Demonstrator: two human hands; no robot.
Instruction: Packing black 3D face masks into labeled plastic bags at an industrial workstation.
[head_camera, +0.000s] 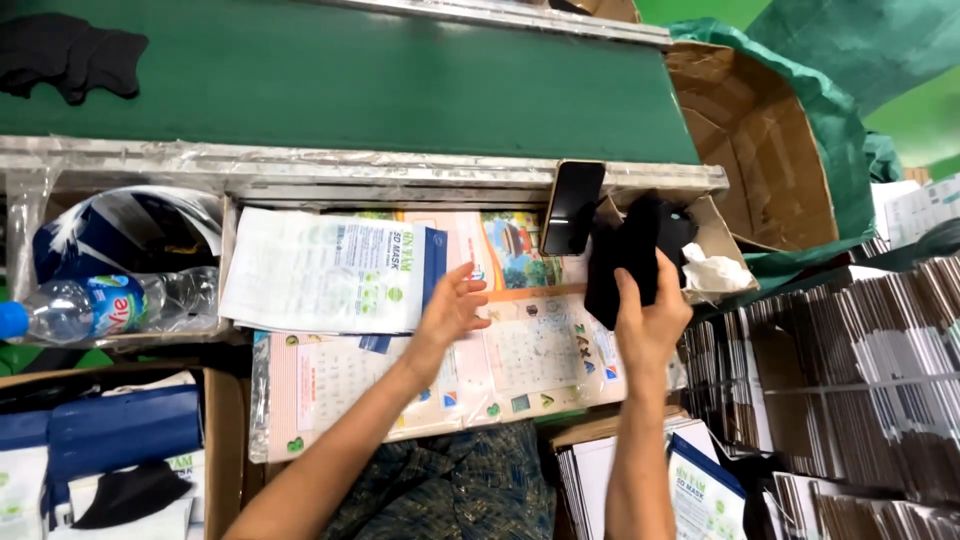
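The right hand (650, 315) is raised with its grip clamped on a black mask (630, 255), held up just beside the phone (572, 207) that leans against the belt's frame. The left hand (450, 305) hovers with its grip apart and empty over the worktop (520, 350), fingers spread next to the white pouches (325, 272) stacked there. I'd judge this as the stage where a picked-up mask is about to meet a pouch; the next move would call for the free hand to lift and open one pouch so the soft mask can slide in flat.

The green belt (400, 85) behind carries another dark piece (65, 55) at its far left. A cardboard box (750, 140) lined with green plastic stands right of the belt; its contents cannot be seen. A small carton (715, 262) near the mask holds crumpled white material. At lower left a box (215, 440) holds blue-and-white pouches and a black mask. Flat sleeves (850, 370) stand packed in rows on the right. A bottle (95, 308) lies on its side at left.
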